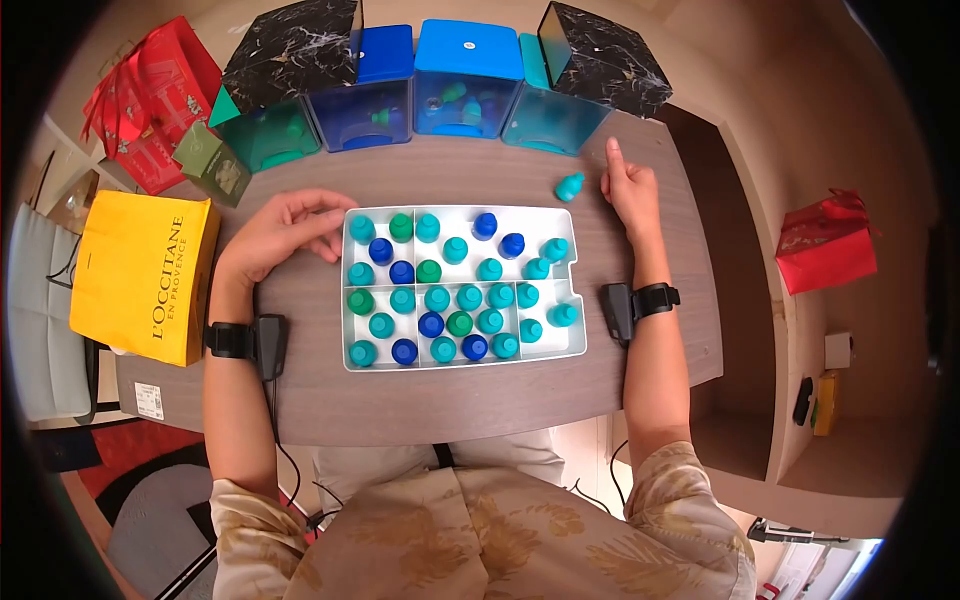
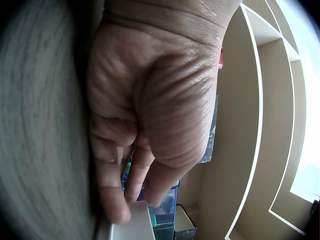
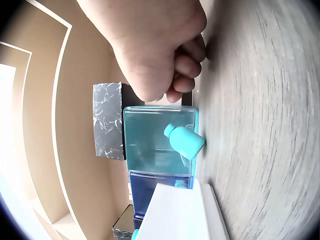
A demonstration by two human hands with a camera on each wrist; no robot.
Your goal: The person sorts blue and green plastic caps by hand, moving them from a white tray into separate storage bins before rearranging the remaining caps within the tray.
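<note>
A white divided tray carries many small bottles in teal, blue and green, caps up. My left hand rests at its upper left corner; in the left wrist view a fingertip touches the tray's outer wall. Apart from the tray, a teal bottle stands tilted on the table beyond the upper right corner, its narrow cap leaning toward my right hand. That hand is beside the bottle, not touching it. Its fingers are curled with nothing in them, while one digit points away from me.
Behind the tray stand several clear-fronted bins in green, blue and teal, with black marbled boxes above. At left are a yellow box, a small green box and a red bag. Shelving borders the table's right side.
</note>
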